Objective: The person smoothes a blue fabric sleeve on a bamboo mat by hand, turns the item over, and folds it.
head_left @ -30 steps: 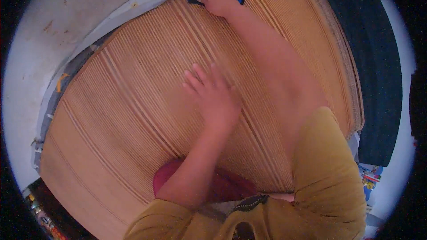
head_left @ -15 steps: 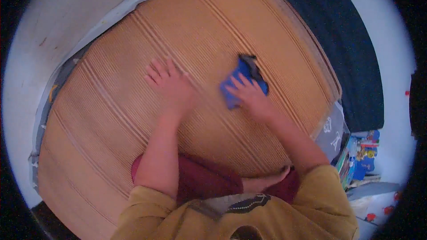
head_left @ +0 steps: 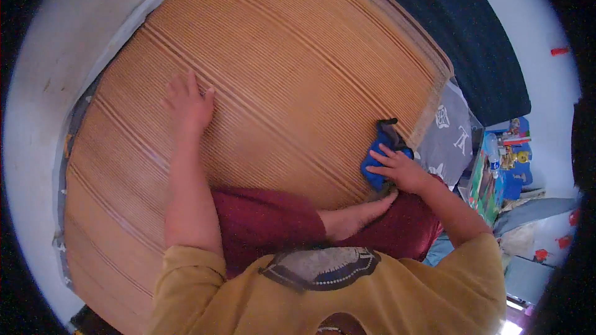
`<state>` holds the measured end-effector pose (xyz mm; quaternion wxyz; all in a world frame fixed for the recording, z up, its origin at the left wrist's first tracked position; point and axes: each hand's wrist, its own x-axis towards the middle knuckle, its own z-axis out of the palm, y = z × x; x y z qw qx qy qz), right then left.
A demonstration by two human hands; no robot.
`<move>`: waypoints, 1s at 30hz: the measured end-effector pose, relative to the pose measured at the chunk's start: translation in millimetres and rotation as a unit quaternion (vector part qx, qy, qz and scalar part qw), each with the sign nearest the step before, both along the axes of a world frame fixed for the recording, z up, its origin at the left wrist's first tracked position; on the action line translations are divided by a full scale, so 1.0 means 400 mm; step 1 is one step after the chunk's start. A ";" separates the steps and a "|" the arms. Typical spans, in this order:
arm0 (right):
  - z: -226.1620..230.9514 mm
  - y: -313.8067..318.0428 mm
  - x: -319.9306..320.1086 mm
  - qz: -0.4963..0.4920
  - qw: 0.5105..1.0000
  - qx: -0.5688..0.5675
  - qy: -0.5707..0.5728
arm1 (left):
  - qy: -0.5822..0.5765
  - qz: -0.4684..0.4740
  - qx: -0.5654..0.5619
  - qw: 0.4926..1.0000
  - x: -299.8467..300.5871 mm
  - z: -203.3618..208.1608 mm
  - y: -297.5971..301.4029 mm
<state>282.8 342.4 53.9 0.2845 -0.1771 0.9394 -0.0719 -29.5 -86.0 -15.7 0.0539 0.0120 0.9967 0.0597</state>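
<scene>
My right hand [head_left: 405, 172] lies over a bunched blue and black cloth [head_left: 372, 167], fingers spread across its top. The cloth rests on a tan woven mat [head_left: 279, 74] with dark stripes, close to my bare foot [head_left: 357, 218]. Part of the cloth is hidden under the palm. Off to the left, my left hand [head_left: 191, 107] is palm down on the mat with its fingers apart and nothing in them.
I sit cross-legged on the mat. Grey printed fabric [head_left: 444, 127] shows beyond its right edge, below a dark panel [head_left: 459, 37]. Further right are a clear bottle [head_left: 493, 152] and assorted small items. A pale wall [head_left: 68, 43] borders the left.
My right hand has slid right and nearer to me, and the cloth has moved with it. My left hand has shifted left. The head view has also moved.
</scene>
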 end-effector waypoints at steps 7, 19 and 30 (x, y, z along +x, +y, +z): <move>-0.053 -0.065 -0.152 0.008 0.999 -0.030 0.015 | -0.040 0.036 0.011 0.998 0.004 0.018 0.034; -0.156 -0.466 -0.960 0.086 0.969 -0.080 0.217 | 0.048 0.035 0.076 0.995 0.015 -0.034 0.056; -0.191 -0.740 -1.517 -0.030 0.961 -0.071 0.267 | 0.092 0.063 0.131 0.985 -0.009 -0.032 0.104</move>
